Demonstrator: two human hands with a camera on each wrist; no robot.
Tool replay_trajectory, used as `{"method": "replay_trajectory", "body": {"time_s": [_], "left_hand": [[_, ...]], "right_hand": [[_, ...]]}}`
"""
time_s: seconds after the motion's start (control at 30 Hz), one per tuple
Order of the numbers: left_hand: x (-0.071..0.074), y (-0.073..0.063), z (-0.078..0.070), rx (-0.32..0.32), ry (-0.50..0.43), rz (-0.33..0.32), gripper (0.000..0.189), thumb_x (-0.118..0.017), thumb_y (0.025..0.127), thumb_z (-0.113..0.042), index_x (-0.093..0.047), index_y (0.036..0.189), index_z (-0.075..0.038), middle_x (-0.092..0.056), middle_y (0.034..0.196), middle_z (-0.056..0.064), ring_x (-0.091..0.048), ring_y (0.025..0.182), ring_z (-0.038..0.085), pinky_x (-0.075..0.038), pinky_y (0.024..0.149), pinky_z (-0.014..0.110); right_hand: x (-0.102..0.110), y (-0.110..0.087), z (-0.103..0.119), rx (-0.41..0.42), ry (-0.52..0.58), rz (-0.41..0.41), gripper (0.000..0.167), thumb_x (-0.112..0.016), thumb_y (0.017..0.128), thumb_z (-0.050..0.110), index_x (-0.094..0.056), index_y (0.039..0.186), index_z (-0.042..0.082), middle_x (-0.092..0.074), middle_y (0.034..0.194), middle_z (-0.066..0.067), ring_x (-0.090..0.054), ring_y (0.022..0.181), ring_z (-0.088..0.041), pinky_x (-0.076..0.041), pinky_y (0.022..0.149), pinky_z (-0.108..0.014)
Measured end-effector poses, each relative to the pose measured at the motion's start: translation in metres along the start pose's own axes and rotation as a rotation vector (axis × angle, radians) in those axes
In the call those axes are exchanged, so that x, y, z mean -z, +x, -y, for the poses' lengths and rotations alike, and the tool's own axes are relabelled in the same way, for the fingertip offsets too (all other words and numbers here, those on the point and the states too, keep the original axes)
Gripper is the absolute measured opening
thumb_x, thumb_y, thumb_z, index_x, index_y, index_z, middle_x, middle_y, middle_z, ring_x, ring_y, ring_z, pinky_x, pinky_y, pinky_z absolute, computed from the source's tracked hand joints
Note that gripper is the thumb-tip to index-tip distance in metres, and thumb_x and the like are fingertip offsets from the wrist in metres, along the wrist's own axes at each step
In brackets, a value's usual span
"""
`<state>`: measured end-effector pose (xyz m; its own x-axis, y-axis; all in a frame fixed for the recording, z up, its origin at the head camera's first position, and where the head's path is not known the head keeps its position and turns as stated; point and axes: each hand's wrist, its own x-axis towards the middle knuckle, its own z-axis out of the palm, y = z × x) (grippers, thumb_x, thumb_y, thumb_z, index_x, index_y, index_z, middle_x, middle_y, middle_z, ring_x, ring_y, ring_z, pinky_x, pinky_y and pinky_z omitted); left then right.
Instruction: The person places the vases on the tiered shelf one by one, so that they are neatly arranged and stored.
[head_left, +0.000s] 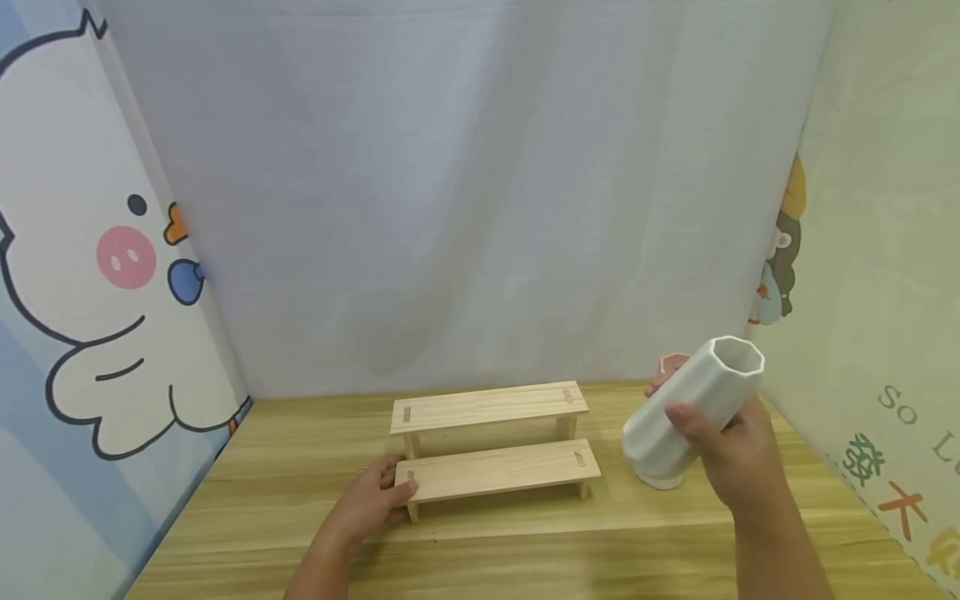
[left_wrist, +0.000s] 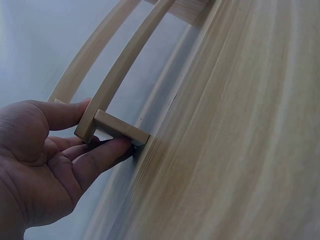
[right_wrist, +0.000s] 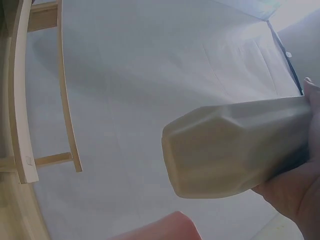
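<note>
My left hand (head_left: pixel 375 500) grips the left end of the lower, front wooden riser (head_left: pixel 498 471), thumb on its top board and fingers at its short leg. In the left wrist view, the fingers (left_wrist: pixel 100 162) press against that leg from outside, close over the table. A taller wooden riser (head_left: pixel 487 406) stands right behind it. Over the table's right side, my right hand (head_left: pixel 738 454) holds a white faceted vase (head_left: pixel 686 408) around its middle. The vase is tilted, its open mouth up and to the right. In the right wrist view its closed base (right_wrist: pixel 200 155) faces left.
Behind the white vase a pink faceted vessel (head_left: pixel 672 362) is mostly hidden; its pink side (right_wrist: pixel 170 227) shows low in the right wrist view. A pale round foot (head_left: pixel 660 481) shows below the vase. Cloth walls (head_left: pixel 480 208) enclose the wooden table (head_left: pixel 285 442) at back and sides.
</note>
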<state>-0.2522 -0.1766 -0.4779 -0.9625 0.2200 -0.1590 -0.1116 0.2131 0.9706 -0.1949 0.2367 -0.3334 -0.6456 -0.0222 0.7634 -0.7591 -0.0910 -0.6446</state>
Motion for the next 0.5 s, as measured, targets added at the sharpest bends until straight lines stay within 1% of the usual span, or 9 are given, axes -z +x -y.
{"method": "replay_trajectory", "body": {"time_s": [0.1,0.2,0.23,0.37,0.5], "left_hand": [[0.0,0.0,-0.001,-0.004,0.001,0.004,0.067,-0.061,0.098,-0.019,-0.025,0.151,0.0,-0.041,0.145,0.033,-0.056,0.122,0.043,-0.055,0.092,0.049],[0.001,-0.001,-0.001,-0.008,0.005,0.006,0.068,-0.062,0.098,-0.02,-0.025,0.151,0.001,-0.04,0.146,0.033,-0.056,0.123,0.043,-0.055,0.093,0.049],[0.001,-0.001,-0.001,-0.009,0.005,0.007,0.068,-0.062,0.098,-0.02,-0.025,0.151,0.001,-0.04,0.146,0.034,-0.055,0.123,0.043,-0.055,0.093,0.049],[0.001,-0.001,-0.001,-0.008,0.011,0.0,0.068,-0.062,0.097,-0.021,-0.026,0.151,0.0,-0.039,0.147,0.033,-0.055,0.123,0.043,-0.056,0.092,0.049],[0.0,-0.001,-0.001,-0.003,0.02,-0.008,0.068,-0.063,0.097,-0.021,-0.026,0.151,0.0,-0.04,0.147,0.033,-0.056,0.123,0.043,-0.056,0.091,0.049]], "right_hand": [[-0.006,-0.004,0.001,-0.096,-0.065,-0.01,0.035,-0.061,0.086,-0.009,-0.05,0.119,-0.008,-0.068,0.097,-0.009,-0.068,0.089,-0.02,-0.058,0.077,-0.028],[-0.012,-0.005,-0.001,-0.133,-0.107,0.014,0.033,-0.061,0.086,-0.007,-0.05,0.117,-0.007,-0.069,0.095,-0.006,-0.068,0.087,-0.019,-0.059,0.076,-0.029],[-0.015,-0.006,-0.002,-0.15,-0.12,0.022,0.031,-0.062,0.087,-0.006,-0.051,0.116,-0.004,-0.069,0.095,-0.005,-0.068,0.087,-0.019,-0.059,0.076,-0.029],[-0.022,-0.008,-0.008,-0.164,-0.141,0.075,0.025,-0.062,0.088,-0.005,-0.055,0.111,0.001,-0.068,0.096,-0.003,-0.067,0.087,-0.018,-0.058,0.075,-0.03],[-0.032,-0.01,-0.015,-0.173,-0.133,0.121,0.027,-0.062,0.087,-0.006,-0.054,0.112,-0.002,-0.068,0.096,-0.003,-0.066,0.086,-0.017,-0.058,0.075,-0.031]]}}
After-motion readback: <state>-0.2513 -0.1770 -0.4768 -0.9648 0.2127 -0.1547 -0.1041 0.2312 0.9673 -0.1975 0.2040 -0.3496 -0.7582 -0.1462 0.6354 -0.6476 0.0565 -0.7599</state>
